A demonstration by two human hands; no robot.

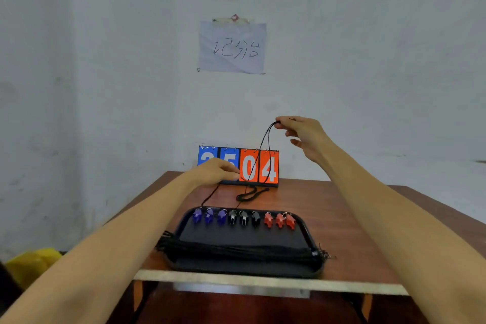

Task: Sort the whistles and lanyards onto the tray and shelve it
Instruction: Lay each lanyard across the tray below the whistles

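Observation:
A black tray lies near the table's front edge. Along its far side stand three blue whistles, three black whistles and three red whistles. A bundle of black lanyards stretches across the tray's near part. My right hand is raised above the table, pinching a black lanyard that hangs down toward the tray. My left hand is low by the scoreboard, fingers closed on the same cord's lower stretch. Another coiled lanyard lies behind the tray.
A flip scoreboard with blue and orange number cards stands at the table's back edge against the wall. A paper note is taped on the wall above. Something yellow sits low at the left.

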